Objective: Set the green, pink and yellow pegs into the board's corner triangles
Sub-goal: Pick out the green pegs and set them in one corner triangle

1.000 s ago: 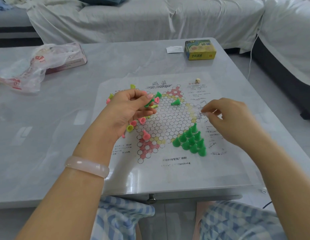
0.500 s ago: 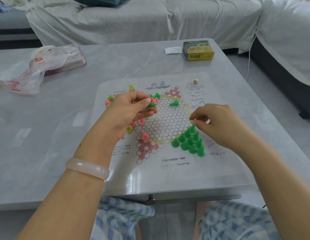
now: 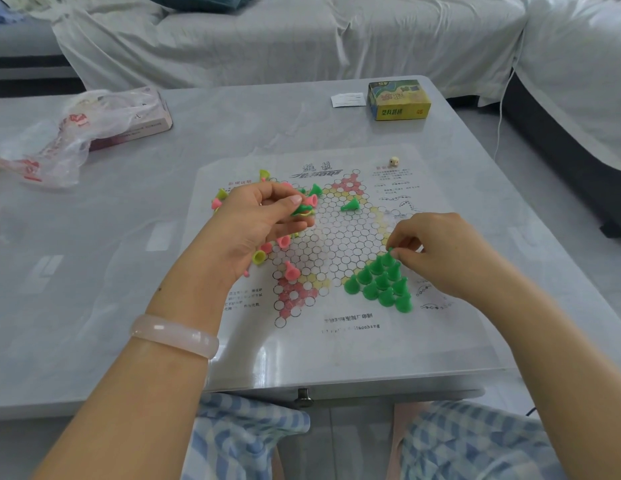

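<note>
Fingers [image 3: 394, 252] of R hand [image 3: 440, 252] pinching top green peg [image 3: 388, 255].

Setting: home living room. Evidence: sofa [image 3: 302, 39] draped in a loose pale cover along the far side; low grey marble-look surface [image 3: 233, 126] close in front of it; board-game sheet [image 3: 337, 341] laid flat; small yellow-green game box [image 3: 399, 102]; crumpled plastic bag [image 3: 59, 143] over a pink carton [image 3: 142, 126]; white cable [image 3: 503, 109] trailing beside the sofa; seated person's checked trousers [image 3: 246, 441].

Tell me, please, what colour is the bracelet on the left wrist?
The bracelet is pale, milky pink, seen clearly in the head view.
</note>
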Demonstrator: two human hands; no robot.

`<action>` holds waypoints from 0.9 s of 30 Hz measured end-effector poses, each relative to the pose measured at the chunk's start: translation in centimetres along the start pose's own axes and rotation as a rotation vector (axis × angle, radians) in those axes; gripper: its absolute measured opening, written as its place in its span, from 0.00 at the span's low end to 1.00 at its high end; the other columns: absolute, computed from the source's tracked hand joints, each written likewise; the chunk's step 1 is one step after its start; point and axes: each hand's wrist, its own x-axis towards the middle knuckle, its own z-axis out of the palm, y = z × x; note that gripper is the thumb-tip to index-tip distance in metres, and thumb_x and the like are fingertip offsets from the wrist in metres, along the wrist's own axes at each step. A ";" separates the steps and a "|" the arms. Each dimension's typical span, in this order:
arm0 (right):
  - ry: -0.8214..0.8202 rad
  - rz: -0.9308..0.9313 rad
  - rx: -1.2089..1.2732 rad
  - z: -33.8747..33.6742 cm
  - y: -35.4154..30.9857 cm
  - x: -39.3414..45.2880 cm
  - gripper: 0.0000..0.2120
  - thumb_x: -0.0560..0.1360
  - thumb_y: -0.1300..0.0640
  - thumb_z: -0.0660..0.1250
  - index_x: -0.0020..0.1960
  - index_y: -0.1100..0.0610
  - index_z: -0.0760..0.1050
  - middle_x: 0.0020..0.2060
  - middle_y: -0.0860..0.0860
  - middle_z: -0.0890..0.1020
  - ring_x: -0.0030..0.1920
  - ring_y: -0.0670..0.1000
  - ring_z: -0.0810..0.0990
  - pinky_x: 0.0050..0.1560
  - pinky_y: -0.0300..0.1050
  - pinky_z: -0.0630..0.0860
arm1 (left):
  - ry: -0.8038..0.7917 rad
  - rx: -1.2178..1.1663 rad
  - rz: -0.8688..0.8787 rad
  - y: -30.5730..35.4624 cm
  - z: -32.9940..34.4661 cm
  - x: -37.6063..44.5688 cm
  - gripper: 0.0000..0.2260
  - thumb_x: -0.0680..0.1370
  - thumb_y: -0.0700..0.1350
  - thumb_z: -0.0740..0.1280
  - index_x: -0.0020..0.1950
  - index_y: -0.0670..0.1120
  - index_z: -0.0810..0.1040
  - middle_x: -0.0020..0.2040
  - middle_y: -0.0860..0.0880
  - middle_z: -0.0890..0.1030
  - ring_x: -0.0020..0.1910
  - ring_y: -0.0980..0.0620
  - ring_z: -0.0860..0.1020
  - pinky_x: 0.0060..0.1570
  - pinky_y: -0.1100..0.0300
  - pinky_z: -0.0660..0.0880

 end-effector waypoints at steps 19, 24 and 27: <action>0.115 0.003 0.051 -0.2 -0.4 -0.2 0.09 0.75 0.56 0.61 0.54 0.52 0.75 0.43 0.48 0.79 0.44 0.48 0.76 0.48 0.43 0.73 | -0.069 0.074 0.000 -0.1 0.6 -0.3 0.06 0.78 0.37 0.61 0.49 0.38 0.77 0.43 0.42 0.82 0.38 0.52 0.83 0.37 0.67 0.79; 0.281 -0.147 0.297 -0.2 -2.7 -0.2 0.07 0.73 0.56 0.66 0.51 0.51 0.78 0.37 0.45 0.80 0.38 0.41 0.76 0.43 0.33 0.73 | -0.156 0.135 -0.017 -0.4 2.2 -0.9 0.06 0.78 0.38 0.60 0.51 0.40 0.76 0.41 0.43 0.83 0.36 0.53 0.83 0.38 0.65 0.80; 0.259 -0.197 0.344 0.4 -3.3 0.0 0.07 0.71 0.58 0.68 0.48 0.52 0.79 0.37 0.45 0.81 0.39 0.43 0.77 0.44 0.33 0.74 | -0.191 0.112 -0.025 -0.6 2.7 -1.1 0.05 0.79 0.39 0.60 0.50 0.42 0.75 0.37 0.45 0.84 0.36 0.52 0.83 0.38 0.65 0.80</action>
